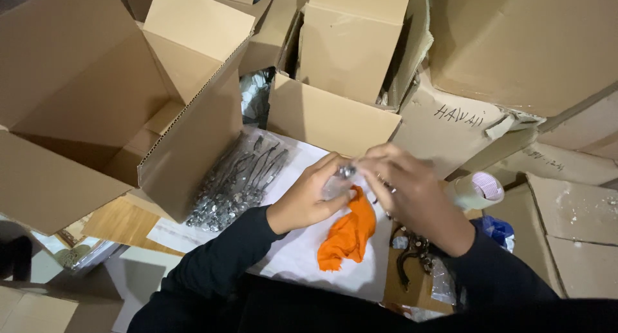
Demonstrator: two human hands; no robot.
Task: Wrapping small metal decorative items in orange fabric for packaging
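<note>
Starting at nine o'clock, the big open cardboard box (84, 114) gapes toward you with its flaps folded back, so its mouth is within reach. Just right of it, leaning against the box wall, lies a clear bag of small metal pieces on cords (238, 181), resting on the white sheet (302, 256) that covers the worktop. At the centre your left hand (309, 198) curls its fingers around a small shiny metal piece (346, 172), pinching it steady, with an orange cloth (351, 233) hanging beneath it and draping onto the sheet, seemingly kept there to wipe the piece. Your right hand (412, 191) meets the left from three o'clock, fingers pressed together over the same piece; what its fingertips grip is too blurred to tell. Below it lie dark metal fittings (412, 252), and farther right a white tape roll (479, 190) sits near cardboard.
</note>
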